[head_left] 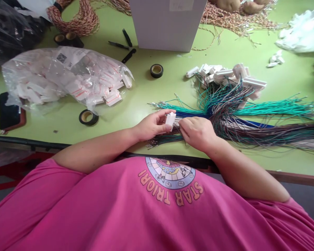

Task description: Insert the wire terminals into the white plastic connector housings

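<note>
The left hand (157, 124) pinches a white connector (170, 121); just right of it the right hand (198, 133) curls, its hold unclear, beside bundled wires (263, 132).

Wires (272, 130) right, bag (75, 76) left across the table (141, 94)

The bag, with connectors inside, lies behind a tape roll (94, 120) and a phone (9, 111). A wire coil (78, 21) lies behind it. At the far middle stands a box (167, 26), another tape roll (160, 73) before it. Rightward, a connector heap (230, 75) sits behind the wires; beyond it, seemingly, another person's hands (253, 7), cut off by the view. Near the front edge, the left hand (155, 126), a connector (170, 121) in it, is left of the right hand (198, 134).
</note>
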`<state>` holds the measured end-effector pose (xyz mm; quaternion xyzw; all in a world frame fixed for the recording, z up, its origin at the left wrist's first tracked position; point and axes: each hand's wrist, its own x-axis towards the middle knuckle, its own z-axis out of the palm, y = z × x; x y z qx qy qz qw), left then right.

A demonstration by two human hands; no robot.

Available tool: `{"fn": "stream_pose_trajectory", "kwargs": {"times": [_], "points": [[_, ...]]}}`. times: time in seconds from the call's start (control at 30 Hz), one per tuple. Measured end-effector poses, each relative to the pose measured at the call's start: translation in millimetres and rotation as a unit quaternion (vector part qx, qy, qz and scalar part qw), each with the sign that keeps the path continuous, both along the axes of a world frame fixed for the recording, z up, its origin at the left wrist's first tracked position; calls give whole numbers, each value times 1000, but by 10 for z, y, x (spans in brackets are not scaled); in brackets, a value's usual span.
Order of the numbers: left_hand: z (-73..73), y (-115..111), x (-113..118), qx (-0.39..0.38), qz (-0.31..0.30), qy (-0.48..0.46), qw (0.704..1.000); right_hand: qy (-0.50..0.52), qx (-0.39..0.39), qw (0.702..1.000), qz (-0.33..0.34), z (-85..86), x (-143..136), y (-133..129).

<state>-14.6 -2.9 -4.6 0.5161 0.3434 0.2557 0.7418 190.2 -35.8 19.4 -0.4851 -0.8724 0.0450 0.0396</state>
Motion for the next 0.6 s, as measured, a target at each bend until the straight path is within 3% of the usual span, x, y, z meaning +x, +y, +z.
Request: {"fn": "stream_pose_trajectory", "kwargs": {"times": [0.23, 0.37, 0.43, 0.6], "points": [[-34, -1, 33, 17, -7, 31, 999, 77, -77, 994, -26, -113, -117, 21], [-41, 5, 35, -5, 5, 25, 1000, 210, -130, 967, -63, -91, 19, 153], [-37, -2, 28, -7, 14, 30, 999, 236, -110, 962, -82, -84, 132, 240], [-23, -21, -5, 24, -10, 44, 999, 73, -34, 994, -78, -144, 240, 349]]}}
